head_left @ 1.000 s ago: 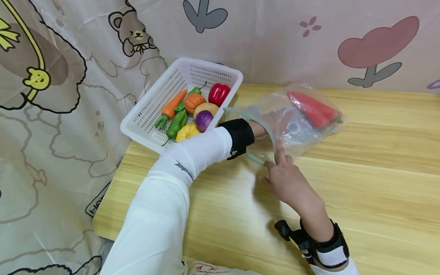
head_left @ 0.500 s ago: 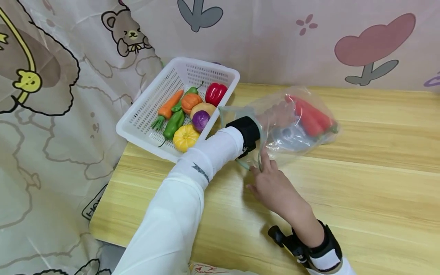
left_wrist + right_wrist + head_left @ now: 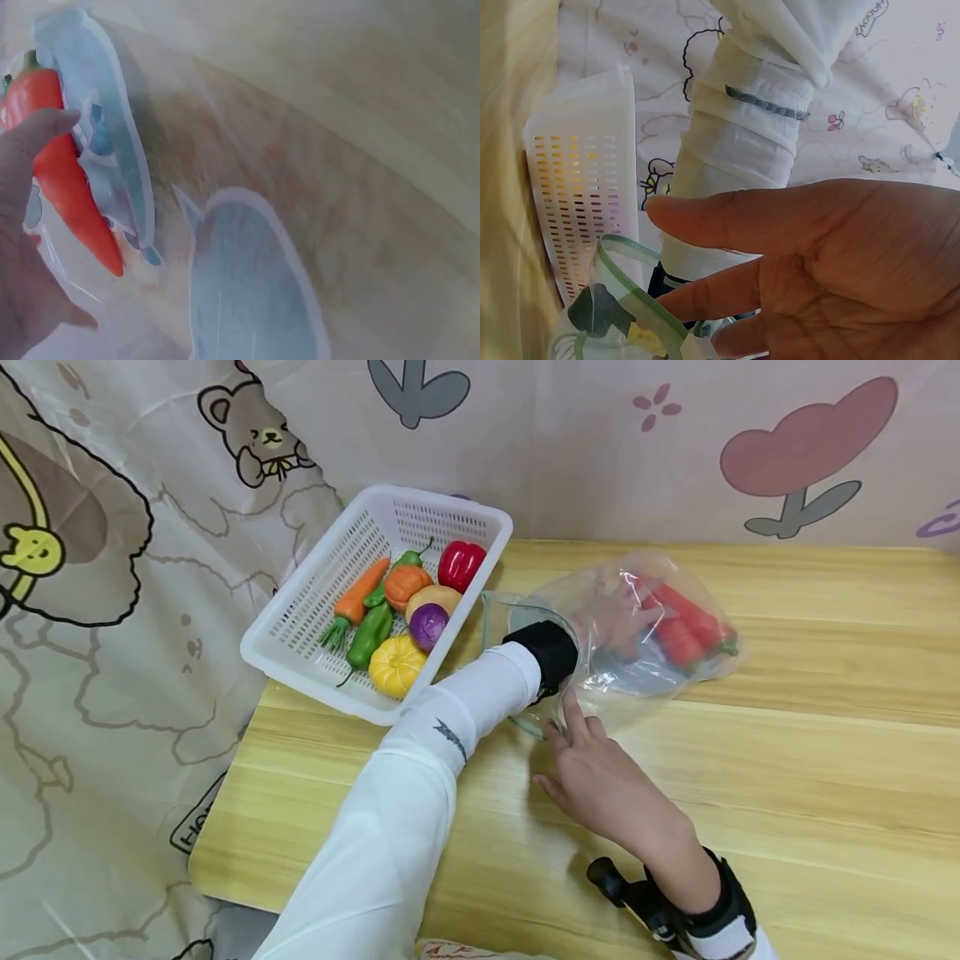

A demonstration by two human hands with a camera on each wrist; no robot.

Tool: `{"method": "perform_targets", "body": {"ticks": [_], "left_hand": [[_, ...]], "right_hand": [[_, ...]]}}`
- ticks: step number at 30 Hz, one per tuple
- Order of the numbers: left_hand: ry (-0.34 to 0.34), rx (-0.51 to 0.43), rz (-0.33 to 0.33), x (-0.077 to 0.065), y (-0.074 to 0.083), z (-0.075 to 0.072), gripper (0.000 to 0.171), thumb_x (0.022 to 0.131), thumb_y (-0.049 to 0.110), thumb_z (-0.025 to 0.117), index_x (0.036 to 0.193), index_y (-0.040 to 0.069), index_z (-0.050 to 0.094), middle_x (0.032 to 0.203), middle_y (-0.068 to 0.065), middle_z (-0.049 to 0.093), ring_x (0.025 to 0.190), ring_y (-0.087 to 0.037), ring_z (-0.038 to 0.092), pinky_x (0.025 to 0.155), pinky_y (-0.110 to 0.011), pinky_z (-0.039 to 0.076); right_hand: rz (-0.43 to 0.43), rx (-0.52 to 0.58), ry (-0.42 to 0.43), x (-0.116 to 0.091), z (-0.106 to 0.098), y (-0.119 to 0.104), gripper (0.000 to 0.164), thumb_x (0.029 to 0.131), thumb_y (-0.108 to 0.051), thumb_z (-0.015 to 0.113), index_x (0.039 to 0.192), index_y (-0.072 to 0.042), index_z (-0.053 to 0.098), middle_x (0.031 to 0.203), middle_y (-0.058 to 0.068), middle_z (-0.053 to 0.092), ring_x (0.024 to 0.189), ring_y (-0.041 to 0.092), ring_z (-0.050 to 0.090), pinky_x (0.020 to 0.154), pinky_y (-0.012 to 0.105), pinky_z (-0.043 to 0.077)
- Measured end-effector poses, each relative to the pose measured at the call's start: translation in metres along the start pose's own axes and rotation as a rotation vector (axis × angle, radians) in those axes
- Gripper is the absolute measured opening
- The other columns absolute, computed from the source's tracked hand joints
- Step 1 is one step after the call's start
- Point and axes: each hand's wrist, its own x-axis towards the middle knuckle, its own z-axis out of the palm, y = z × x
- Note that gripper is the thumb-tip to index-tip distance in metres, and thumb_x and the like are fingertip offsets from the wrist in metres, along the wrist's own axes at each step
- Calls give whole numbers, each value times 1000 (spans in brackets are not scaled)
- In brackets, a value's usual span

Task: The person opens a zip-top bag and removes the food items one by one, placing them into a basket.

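My left hand is inside a clear plastic zip bag with a pale green rim, which lies on the table. A red pepper lies by that hand in the left wrist view, the thumb across it and the other fingers spread apart from it. Beside it shows a second red pepper shape, blurred by the plastic. My right hand holds the near edge of the bag's mouth with its fingertips. In the right wrist view its thumb stands away from the green rim.
A white slotted basket stands left of the bag, holding a carrot, a yellow pumpkin, a purple vegetable and several others. Behind the wooden table hangs a patterned curtain.
My left hand has reached further into the bag, up to the red pepper, where two red shapes now show. My right hand has shifted left with the bag's rim.
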Motion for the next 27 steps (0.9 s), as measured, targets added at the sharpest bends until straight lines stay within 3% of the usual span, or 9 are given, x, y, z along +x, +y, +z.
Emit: {"method": "perform_targets", "body": {"ticks": [5, 7, 9, 11, 14, 17, 20, 25, 27], "left_hand": [[68, -103, 165, -1, -1, 3, 53, 87, 19, 52, 137, 24, 35, 145, 0, 38, 133, -15, 37, 113, -30, 24], [57, -110, 225, -1, -1, 5, 47, 89, 14, 49, 135, 19, 37, 139, 0, 43, 128, -14, 43, 111, -25, 28], [25, -103, 251, -2, -1, 7, 42, 94, 21, 46, 135, 19, 36, 139, -2, 42, 128, -16, 43, 110, -25, 30], [18, -1, 274, -2, -1, 9, 44, 97, 34, 42, 138, 20, 36, 144, -3, 37, 133, -18, 38, 112, -29, 28], [-30, 72, 271, -5, -1, 7, 49, 94, 44, 45, 138, 25, 39, 145, -4, 36, 131, -19, 38, 110, -38, 31], [-93, 197, 275, -5, -1, 3, 54, 90, 40, 51, 140, 25, 37, 145, -4, 38, 132, -19, 36, 107, -49, 34], [-130, 275, 267, -6, -1, 0, 48, 89, 35, 50, 135, 25, 42, 138, -2, 43, 123, -17, 40, 102, -49, 37], [-178, 153, 217, -21, -1, -13, 24, 92, 32, 43, 111, 24, 54, 124, 2, 50, 106, -12, 42, 94, -34, 35], [-235, 82, 154, -31, -2, -21, 21, 94, 33, 41, 108, 24, 54, 121, 4, 50, 106, -11, 42, 96, -31, 34]], "right_hand": [[-15, 11, -21, 0, -1, 3, 56, 84, -28, 68, 123, 10, 55, 146, 34, 24, 107, 46, 50, 85, 47, 50], [-24, 14, -36, 0, -1, 4, 57, 84, -28, 67, 124, 10, 54, 146, 34, 24, 110, 48, 48, 86, 47, 50], [-25, 23, -53, 1, -2, 5, 58, 85, -29, 66, 125, 11, 52, 146, 35, 23, 114, 50, 46, 88, 48, 48], [-17, 38, -72, 1, -4, 8, 59, 86, -29, 65, 127, 11, 50, 148, 34, 21, 118, 51, 44, 91, 49, 47], [27, 98, -95, 1, -7, 13, 61, 88, -28, 63, 131, 12, 45, 152, 29, 12, 123, 53, 39, 95, 52, 44], [75, 154, -107, 0, -12, 20, 64, 89, -28, 61, 135, 12, 39, 154, 25, 6, 127, 54, 32, 98, 55, 40], [96, 176, -92, -1, -16, 28, 65, 90, -29, 60, 135, 12, 38, 155, 24, 4, 125, 54, 35, 97, 55, 40], [165, 200, -111, 0, -21, 44, 61, 91, -29, 58, 132, 13, 42, 155, 21, -6, 119, 51, 36, 87, 54, 44], [201, 207, -134, 0, -23, 52, 60, 91, -29, 57, 131, 13, 42, 155, 20, -11, 118, 51, 34, 84, 54, 45]]}}
